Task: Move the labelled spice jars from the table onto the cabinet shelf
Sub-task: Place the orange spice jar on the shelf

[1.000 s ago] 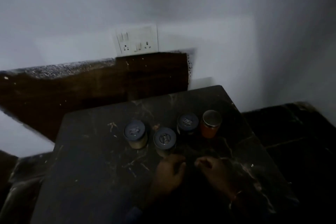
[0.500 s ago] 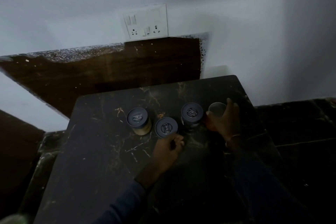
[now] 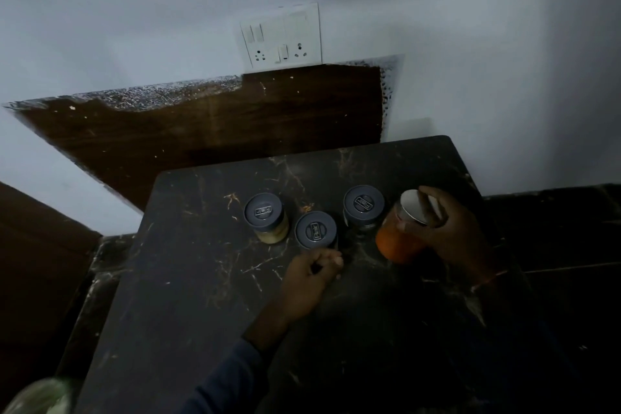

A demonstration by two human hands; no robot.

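Observation:
Several spice jars stand on a dark marble table (image 3: 201, 296). A jar of pale powder (image 3: 267, 218) with a dark lid is leftmost, a second dark-lidded jar (image 3: 316, 230) is in front of it to the right, and a third dark-lidded jar (image 3: 364, 208) stands behind. My right hand (image 3: 450, 228) grips the orange-filled jar (image 3: 400, 239) with the silver lid, tilted and lifted off the table. My left hand (image 3: 312, 274) rests curled on the table just in front of the middle jar, holding nothing. No cabinet shelf is in view.
A white wall with a switch-and-socket plate (image 3: 282, 35) rises behind the table. A dark wooden panel (image 3: 208, 134) leans against the wall behind the table. A dark floor (image 3: 571, 245) lies to the right, and brown furniture (image 3: 30, 262) to the left.
My right hand went from the table front to the orange jar, closed on it and tilted it up. My left hand moved forward to the middle jar. The camera moved closer.

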